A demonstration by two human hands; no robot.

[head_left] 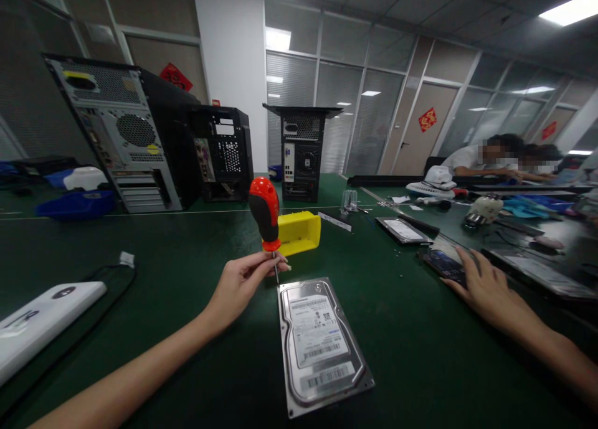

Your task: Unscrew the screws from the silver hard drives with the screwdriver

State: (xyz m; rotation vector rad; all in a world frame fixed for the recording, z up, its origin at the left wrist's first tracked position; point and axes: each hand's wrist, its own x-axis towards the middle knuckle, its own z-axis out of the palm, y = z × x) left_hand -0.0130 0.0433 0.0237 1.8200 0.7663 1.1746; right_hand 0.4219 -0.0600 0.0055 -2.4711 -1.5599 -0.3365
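Observation:
In the head view, my left hand [250,274] pinches the metal shaft of a screwdriver [265,210] just below its red and black handle. The screwdriver stands nearly upright, with its tip at the far left corner of a silver hard drive [317,335]. That drive lies label up on the green table, its near end towards me. Off to the right, my right hand [490,286] has its thumb and fingers on the near edge of a dark, flat phone [443,262] with a picture on its screen. Behind the screwdriver sits a yellow plastic bin [301,233], opening towards me.
Computer cases [116,130] stand along the back left, and another case [303,155] is at the back middle. A white device [47,317] with a cable lies at the left. Another hard drive [404,231] and a bottle [484,210] are at the right. People [481,158] sit beyond.

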